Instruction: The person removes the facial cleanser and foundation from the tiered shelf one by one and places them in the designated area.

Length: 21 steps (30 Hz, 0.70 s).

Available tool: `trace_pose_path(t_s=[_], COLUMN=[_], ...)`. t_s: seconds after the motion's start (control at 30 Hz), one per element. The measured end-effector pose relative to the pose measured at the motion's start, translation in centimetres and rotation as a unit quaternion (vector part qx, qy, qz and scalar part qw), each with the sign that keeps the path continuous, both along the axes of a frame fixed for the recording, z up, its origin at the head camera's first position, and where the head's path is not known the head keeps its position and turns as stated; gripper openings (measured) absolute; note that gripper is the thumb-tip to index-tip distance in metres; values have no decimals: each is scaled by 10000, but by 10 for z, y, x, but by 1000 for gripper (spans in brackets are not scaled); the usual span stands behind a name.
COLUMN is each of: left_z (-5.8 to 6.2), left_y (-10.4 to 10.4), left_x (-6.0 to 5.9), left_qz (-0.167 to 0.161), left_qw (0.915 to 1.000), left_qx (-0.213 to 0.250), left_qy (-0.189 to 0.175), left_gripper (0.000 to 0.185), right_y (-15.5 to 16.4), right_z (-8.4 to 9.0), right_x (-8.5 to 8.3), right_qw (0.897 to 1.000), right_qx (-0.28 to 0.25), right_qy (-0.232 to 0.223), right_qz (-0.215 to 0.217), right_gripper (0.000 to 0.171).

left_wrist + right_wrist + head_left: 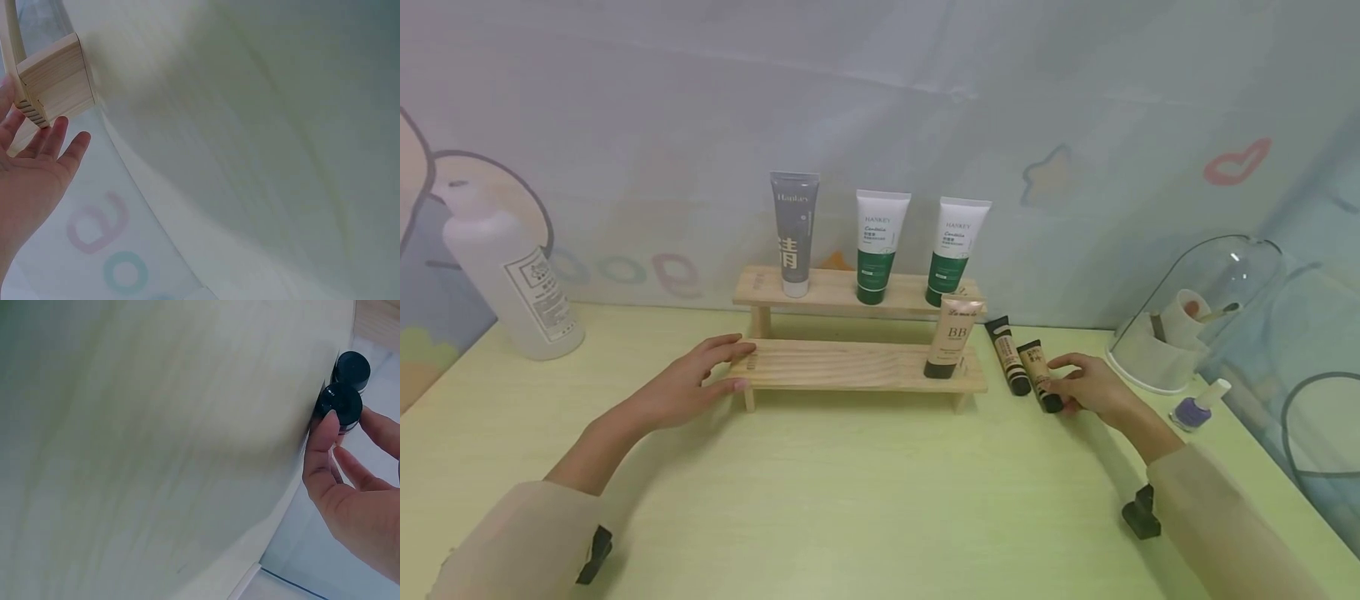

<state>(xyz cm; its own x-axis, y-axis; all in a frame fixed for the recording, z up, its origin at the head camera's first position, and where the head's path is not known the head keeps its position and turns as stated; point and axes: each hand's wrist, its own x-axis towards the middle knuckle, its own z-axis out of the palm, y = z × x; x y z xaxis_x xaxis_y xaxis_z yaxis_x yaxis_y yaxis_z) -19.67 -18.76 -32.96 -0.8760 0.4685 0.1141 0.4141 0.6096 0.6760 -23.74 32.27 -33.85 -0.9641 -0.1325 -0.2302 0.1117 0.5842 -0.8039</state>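
A two-step wooden display rack (850,364) stands mid-table. At its left end my left hand (688,383) touches the lower step with loosely extended fingers; the left wrist view shows this hand (37,169) against the end of the rack (59,75). My right hand (1093,385) pinches a small beige tube (1036,371) with a black cap, lying on the table right of the rack. In the right wrist view, the thumb of that hand (356,494) lies at the black cap (342,403). A black-and-beige striped tube (1009,358) lies alongside. A BB cream tube (952,337) stands on the lower step.
On the upper step stand a grey tube (795,229) and two white-and-green tubes (880,242). A large white bottle (520,283) is at the back left. At the right are a clear dome container (1195,308) and a purple nail polish bottle (1197,408).
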Motion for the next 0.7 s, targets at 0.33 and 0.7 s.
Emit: trace_pose_path(t_s=[0.33,0.7], left_z=[1,0], left_y=[-1,0], left_x=[-1,-1], left_qz=[16,25], left_qw=[9999,10000], left_qx=[59,-12], left_qy=[-138,-48], left_gripper=[54,53], right_y=[-1,-4], right_z=[-2,-2], right_x=[-11,-17], right_qw=[9993,9973], right_qx=[-333,-660], right_qy=[-148,-144], right_qz=[-114,-271], right_gripper=[53,52])
